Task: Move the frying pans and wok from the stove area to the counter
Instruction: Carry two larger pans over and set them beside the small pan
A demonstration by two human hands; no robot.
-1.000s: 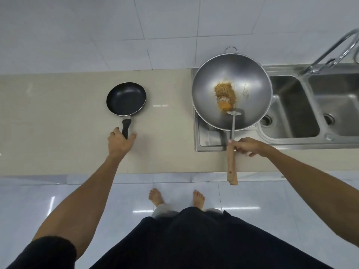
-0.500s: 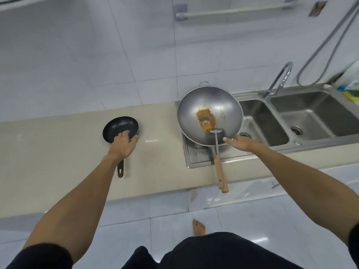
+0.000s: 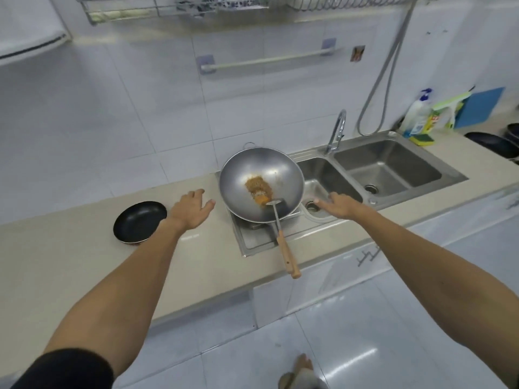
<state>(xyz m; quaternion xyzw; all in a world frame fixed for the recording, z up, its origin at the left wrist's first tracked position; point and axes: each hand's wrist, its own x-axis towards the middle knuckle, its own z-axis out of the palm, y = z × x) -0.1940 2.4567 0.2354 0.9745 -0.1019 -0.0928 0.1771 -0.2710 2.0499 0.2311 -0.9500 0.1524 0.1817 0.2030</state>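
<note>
A steel wok (image 3: 238,175) with a heap of brown food sits on the draining part of the steel sink unit. A spatula with a wooden handle (image 3: 286,252) lies in the wok and sticks out over the counter edge. A small black frying pan (image 3: 137,220) rests on the beige counter (image 3: 70,265) to the left; my forearm hides its handle. My left hand (image 3: 191,210) hovers open between the pan and the wok, holding nothing. My right hand (image 3: 339,204) is open just right of the wok, above the small sink bowl, touching nothing.
A double steel sink (image 3: 390,167) with a tap (image 3: 337,130) lies to the right. Dark pans (image 3: 494,141) stand at the far right beside a soap bottle (image 3: 418,113) and a sponge. A rail and a dish rack hang on the tiled wall above.
My left hand has let go of the black pan and moved right toward the wok. My right hand has released the spatula handle and opened. The view has tilted up.
</note>
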